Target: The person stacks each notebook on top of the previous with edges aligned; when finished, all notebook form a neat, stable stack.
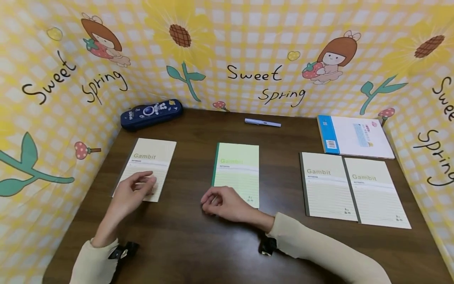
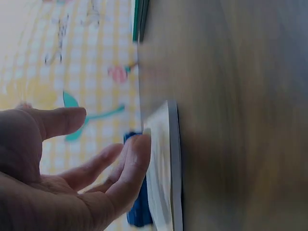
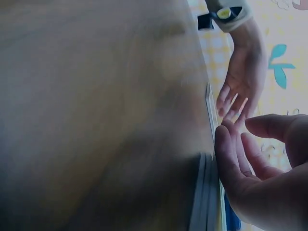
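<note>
My left hand [image 1: 133,192] is over the lower part of a cream Gambit notebook [image 1: 156,148] at the left. Its fingers are loosely bent and hold nothing; the left wrist view shows the thumb apart from the fingers. Further right, my right hand [image 1: 228,204] overlaps the lower left corner of a pale green notebook [image 1: 237,156] with a dark green spine. It is empty too, with relaxed, curved fingers. In the right wrist view, stacked notebook edges [image 3: 204,192] show beside those fingers. The green notebook's lower left corner is hidden.
Two more cream notebooks [image 1: 328,193] lie side by side at the right. Behind them is a larger white book [image 1: 358,136] with a blue spine. A lilac pen [image 1: 262,122] and a navy pencil case [image 1: 152,114] lie along the back, before a yellow checked cloth wall [image 1: 220,47].
</note>
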Tool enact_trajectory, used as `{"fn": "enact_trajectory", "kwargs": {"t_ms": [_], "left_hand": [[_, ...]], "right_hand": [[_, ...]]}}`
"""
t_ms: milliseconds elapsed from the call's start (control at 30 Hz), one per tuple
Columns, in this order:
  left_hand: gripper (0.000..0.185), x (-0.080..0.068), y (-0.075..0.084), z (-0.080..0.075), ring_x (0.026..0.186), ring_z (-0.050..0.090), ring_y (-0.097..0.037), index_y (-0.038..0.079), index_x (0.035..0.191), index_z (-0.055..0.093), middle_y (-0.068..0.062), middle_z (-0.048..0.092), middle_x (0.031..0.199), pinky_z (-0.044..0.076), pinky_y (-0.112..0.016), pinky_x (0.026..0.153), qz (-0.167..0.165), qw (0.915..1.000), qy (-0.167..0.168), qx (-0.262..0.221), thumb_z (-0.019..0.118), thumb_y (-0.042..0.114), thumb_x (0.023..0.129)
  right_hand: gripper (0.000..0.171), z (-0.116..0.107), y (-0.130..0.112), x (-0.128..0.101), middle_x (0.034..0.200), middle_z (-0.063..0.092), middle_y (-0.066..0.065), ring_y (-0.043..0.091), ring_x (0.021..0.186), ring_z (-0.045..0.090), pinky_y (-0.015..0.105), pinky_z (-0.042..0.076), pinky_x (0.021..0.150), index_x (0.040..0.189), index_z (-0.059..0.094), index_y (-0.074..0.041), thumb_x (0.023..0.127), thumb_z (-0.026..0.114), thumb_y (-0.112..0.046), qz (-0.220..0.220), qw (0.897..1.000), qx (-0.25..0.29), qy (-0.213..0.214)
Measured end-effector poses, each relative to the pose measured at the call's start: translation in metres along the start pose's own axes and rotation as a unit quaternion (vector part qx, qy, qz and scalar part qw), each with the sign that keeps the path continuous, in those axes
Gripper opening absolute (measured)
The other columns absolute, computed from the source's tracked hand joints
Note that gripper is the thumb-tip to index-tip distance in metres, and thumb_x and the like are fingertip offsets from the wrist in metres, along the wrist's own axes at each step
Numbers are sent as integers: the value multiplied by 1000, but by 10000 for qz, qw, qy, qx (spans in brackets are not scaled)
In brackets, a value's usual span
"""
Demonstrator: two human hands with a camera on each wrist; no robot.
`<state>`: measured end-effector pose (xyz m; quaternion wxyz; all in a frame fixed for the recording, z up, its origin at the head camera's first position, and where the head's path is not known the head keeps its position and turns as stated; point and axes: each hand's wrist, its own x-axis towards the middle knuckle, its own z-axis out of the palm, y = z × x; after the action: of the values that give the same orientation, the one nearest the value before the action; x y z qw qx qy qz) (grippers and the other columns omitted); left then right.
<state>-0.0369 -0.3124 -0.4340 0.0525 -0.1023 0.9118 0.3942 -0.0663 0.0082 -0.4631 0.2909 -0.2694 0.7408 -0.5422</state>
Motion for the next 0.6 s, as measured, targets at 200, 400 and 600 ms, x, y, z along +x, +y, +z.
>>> {"fn": "enact_trajectory", "kwargs": {"t_ms": [200,400,600], "left_hand": [[66,4,-23,-22,122,61,-39,3,146,58,-28,61,140,44,-20,75,-676,9959,580,133,56,54,104],[71,8,-40,-30,123,52,-47,-7,150,50,-38,51,144,45,-50,90,-748,9933,811,356,55,49,105],[80,7,-45,-34,134,43,-52,-10,157,34,-41,41,152,43,-61,101,-1028,9929,594,121,51,49,106]], "right_hand": [[26,26,-7,19,109,77,6,3,88,72,16,56,83,122,70,-6,97,72,-12,58,9996,-153,-220],[45,43,-11,36,129,73,12,10,103,75,15,57,87,139,62,-3,97,73,-13,253,9991,281,-203],[58,53,-15,54,148,63,13,18,120,73,22,58,96,151,51,-1,98,72,-13,586,9897,1296,-139]]}}
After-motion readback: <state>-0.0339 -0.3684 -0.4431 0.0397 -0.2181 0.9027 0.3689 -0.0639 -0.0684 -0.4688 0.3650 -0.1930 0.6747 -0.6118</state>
